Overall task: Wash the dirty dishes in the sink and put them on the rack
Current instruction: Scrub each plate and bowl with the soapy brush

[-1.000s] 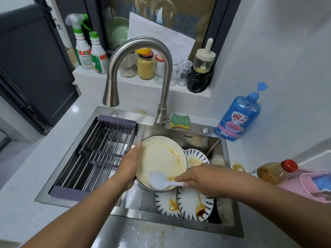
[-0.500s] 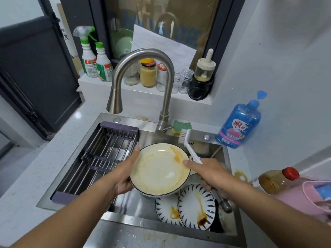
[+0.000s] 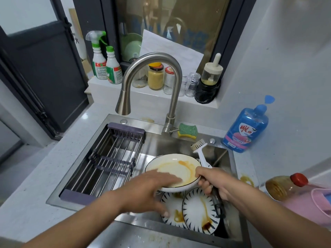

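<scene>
bowl [image 3: 176,169]: stained, tilted, above two dirty plates [image 3: 197,210] in sink [image 3: 161,144], right half | left hand [image 3: 143,190]: blurred, fingers stretched flat inside bowl | right hand [image 3: 218,183]: curled round brush [image 3: 200,151] handle, bristles up, thumb on bowl's right rim | rack [image 3: 107,158]: sink's left half

The brush [image 3: 201,154], whose head lay inside the bowl [image 3: 175,167] one second ago, now points its bristles up and away beyond the far right rim. The left hand [image 3: 143,190] has left the bowl's left rim and lies, blurred, with straight fingers across the near inside. The right hand [image 3: 215,181], brush handle in its curled fingers, has taken the right rim under its thumb.
</scene>
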